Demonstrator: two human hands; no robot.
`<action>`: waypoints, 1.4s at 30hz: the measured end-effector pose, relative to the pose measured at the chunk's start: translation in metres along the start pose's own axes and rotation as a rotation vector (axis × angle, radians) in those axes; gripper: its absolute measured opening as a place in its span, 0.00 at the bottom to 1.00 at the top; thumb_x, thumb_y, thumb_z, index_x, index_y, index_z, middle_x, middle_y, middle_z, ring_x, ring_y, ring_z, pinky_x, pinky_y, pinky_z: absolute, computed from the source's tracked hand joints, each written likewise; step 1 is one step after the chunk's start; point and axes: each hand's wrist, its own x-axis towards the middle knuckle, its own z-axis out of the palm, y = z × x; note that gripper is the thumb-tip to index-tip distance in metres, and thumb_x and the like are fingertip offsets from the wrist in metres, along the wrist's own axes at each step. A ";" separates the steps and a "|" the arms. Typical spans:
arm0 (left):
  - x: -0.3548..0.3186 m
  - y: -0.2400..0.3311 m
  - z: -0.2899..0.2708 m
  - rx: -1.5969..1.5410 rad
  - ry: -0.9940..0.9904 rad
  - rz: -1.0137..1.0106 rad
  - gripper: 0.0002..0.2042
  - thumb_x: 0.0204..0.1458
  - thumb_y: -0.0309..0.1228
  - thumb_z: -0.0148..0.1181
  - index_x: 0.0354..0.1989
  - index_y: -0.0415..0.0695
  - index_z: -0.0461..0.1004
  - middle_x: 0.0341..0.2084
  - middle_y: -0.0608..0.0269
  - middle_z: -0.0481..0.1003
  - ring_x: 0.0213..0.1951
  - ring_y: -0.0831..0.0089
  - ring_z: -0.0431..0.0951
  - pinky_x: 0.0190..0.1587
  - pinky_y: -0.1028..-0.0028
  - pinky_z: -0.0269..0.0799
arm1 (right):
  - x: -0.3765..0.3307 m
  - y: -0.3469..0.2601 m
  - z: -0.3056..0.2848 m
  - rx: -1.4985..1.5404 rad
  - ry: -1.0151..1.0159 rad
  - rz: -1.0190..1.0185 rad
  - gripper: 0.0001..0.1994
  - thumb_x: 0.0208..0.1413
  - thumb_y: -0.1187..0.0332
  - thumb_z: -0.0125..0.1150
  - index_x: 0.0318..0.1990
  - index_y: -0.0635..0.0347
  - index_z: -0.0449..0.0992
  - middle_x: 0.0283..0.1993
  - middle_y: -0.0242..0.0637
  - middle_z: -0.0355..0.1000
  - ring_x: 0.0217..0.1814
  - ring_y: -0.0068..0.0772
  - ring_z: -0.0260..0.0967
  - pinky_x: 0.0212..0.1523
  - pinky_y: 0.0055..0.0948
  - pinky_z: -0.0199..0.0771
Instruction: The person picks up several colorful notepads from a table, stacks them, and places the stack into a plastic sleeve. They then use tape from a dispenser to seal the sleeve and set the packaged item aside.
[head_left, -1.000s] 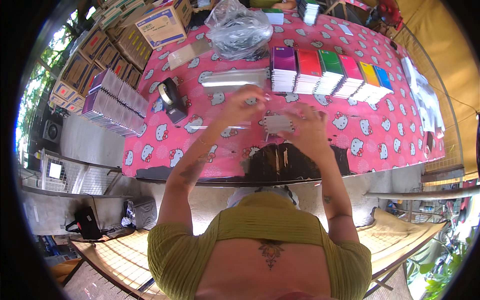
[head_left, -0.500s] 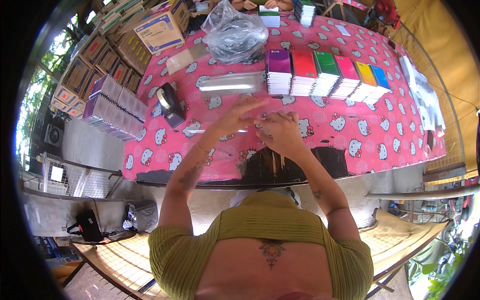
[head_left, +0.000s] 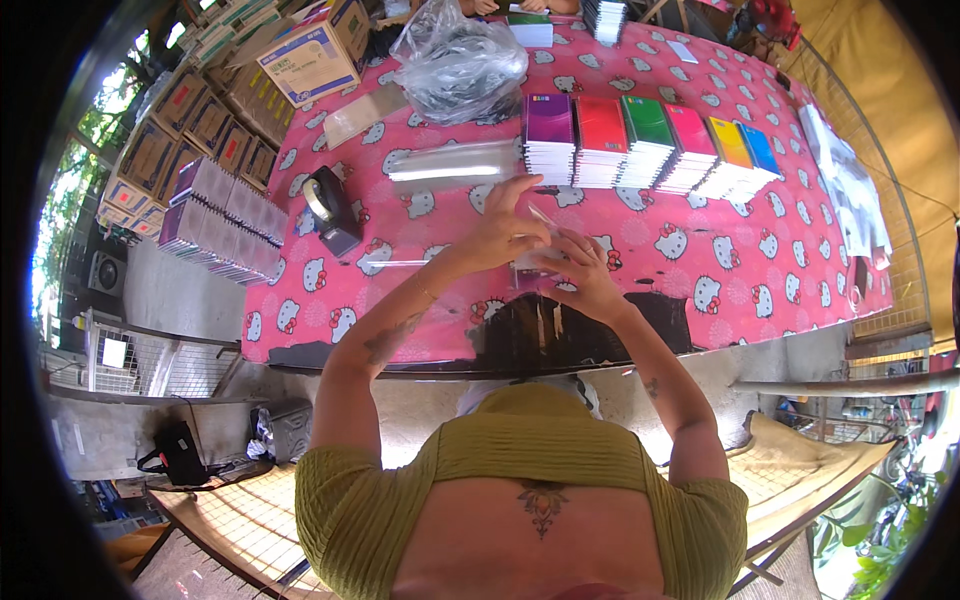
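Close to the near edge of the table, a clear plastic wrapper (head_left: 530,268) lies under my hands, glossy and partly covered; what it encloses, if anything, I cannot make out. My right hand (head_left: 585,275) is bent over its right side, fingers curled down on the plastic. My left hand (head_left: 508,228) hovers at its upper left, index finger stretched out and apart from the others, beside a raised plastic flap. A black tape dispenser (head_left: 343,235) stands to the left. Beyond my hands lie flat clear plastic sheets (head_left: 450,165).
Spiral notebooks in colour-sorted stacks (head_left: 600,150) line the table's middle right. A bulky clear plastic bag (head_left: 460,75) and a cardboard box (head_left: 310,65) stand farther back. Wrapped notebooks (head_left: 220,220) are piled at the left edge. Another person's hands (head_left: 535,6) show at the far side.
My left hand has turned, its index finger now lifted away from the others. My right hand has shifted slightly right and down. A plastic flap now shows raised between the hands.
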 end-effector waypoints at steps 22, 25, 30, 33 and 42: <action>-0.049 -0.023 0.026 -0.321 -0.046 -0.443 0.28 0.57 0.39 0.65 0.65 0.43 0.68 0.57 0.60 0.74 0.57 0.70 0.74 0.56 0.67 0.72 | 0.053 0.028 -0.004 0.830 -0.086 0.228 0.23 0.55 0.72 0.68 0.60 0.57 0.73 0.59 0.36 0.70 0.64 0.32 0.66 0.62 0.32 0.67; -0.044 0.026 0.012 0.258 0.056 -0.061 0.23 0.55 0.36 0.66 0.59 0.44 0.74 0.58 0.58 0.73 0.57 0.64 0.73 0.56 0.62 0.72 | 0.029 0.008 -0.022 0.464 -0.009 0.042 0.24 0.52 0.73 0.69 0.58 0.58 0.73 0.61 0.39 0.71 0.67 0.39 0.66 0.63 0.37 0.67; -0.053 0.034 0.025 0.113 0.098 -0.208 0.16 0.51 0.39 0.67 0.47 0.46 0.80 0.50 0.55 0.77 0.55 0.60 0.75 0.54 0.57 0.71 | 0.022 0.014 0.010 0.278 0.175 -0.093 0.22 0.52 0.74 0.68 0.56 0.58 0.74 0.59 0.45 0.73 0.64 0.48 0.69 0.63 0.40 0.68; -0.035 0.028 0.014 0.041 0.040 -0.358 0.12 0.50 0.37 0.68 0.41 0.45 0.80 0.37 0.59 0.80 0.47 0.59 0.78 0.48 0.59 0.73 | 0.024 0.008 0.019 0.375 0.251 0.052 0.21 0.51 0.75 0.68 0.54 0.60 0.73 0.56 0.44 0.75 0.60 0.48 0.72 0.58 0.38 0.71; -0.030 -0.050 0.028 -0.411 -0.064 -0.703 0.18 0.48 0.33 0.72 0.47 0.45 0.74 0.33 0.60 0.78 0.36 0.66 0.78 0.40 0.69 0.75 | 0.034 0.020 0.028 0.977 0.183 0.382 0.21 0.52 0.75 0.69 0.54 0.61 0.71 0.48 0.34 0.73 0.50 0.27 0.71 0.51 0.31 0.72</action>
